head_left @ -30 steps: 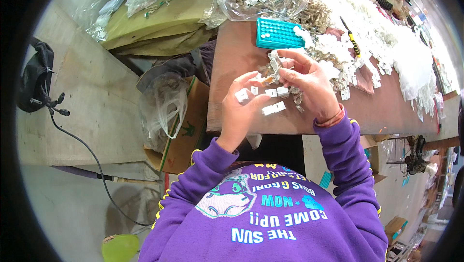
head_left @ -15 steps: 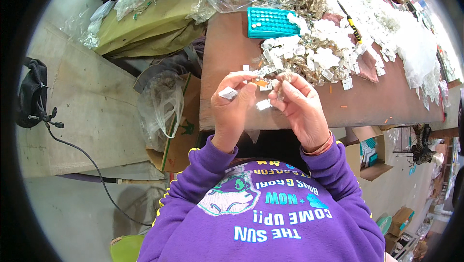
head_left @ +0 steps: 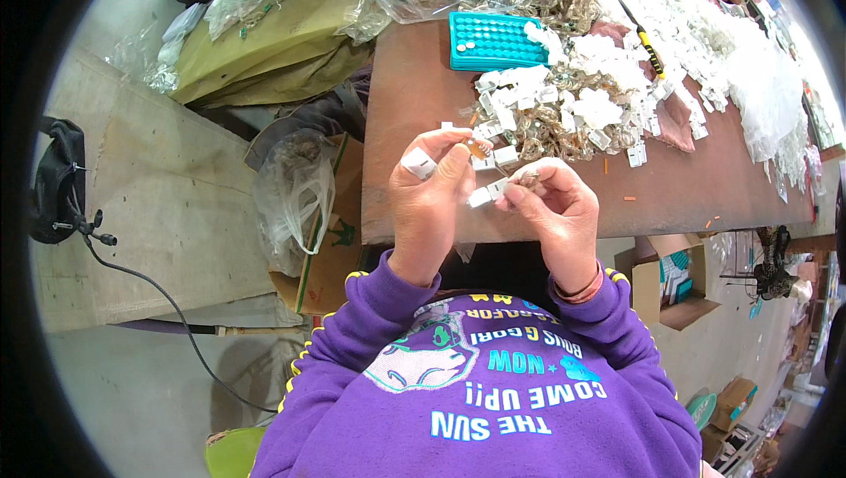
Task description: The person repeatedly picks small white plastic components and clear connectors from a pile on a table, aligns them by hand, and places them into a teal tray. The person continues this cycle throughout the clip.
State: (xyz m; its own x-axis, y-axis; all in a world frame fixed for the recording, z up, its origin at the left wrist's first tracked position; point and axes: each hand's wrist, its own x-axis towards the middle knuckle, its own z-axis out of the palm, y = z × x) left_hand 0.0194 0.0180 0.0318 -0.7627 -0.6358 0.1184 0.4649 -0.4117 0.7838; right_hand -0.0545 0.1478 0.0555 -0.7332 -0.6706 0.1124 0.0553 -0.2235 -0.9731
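Observation:
My left hand [head_left: 430, 192] is closed, pinching a small orange part [head_left: 476, 149] between thumb and fingertip. A small white plastic housing [head_left: 419, 163] is tucked between the fingers of that same hand. Just to the right, my right hand [head_left: 560, 209] pinches a small bundle of thin brownish wire [head_left: 528, 180]. Whether the wire joins the orange part cannot be made out. Both hands are above the near edge of the brown table [head_left: 410, 99]. Beneath and between them lie loose white plastic pieces [head_left: 484, 193].
Behind my hands is a heap of white housings and brown wires [head_left: 564, 108]. A teal tray [head_left: 493, 64] holds a few round white pieces. A yellow-and-black tool [head_left: 650, 51] rests on the heap. Left of the table are a plastic bag [head_left: 291, 196] and cardboard; an open carton [head_left: 674, 280] stands right.
My right hand has drawn down toward me with the wire bundle, away from the left fingertips. My left hand stays nearly in place, still pinching the orange part.

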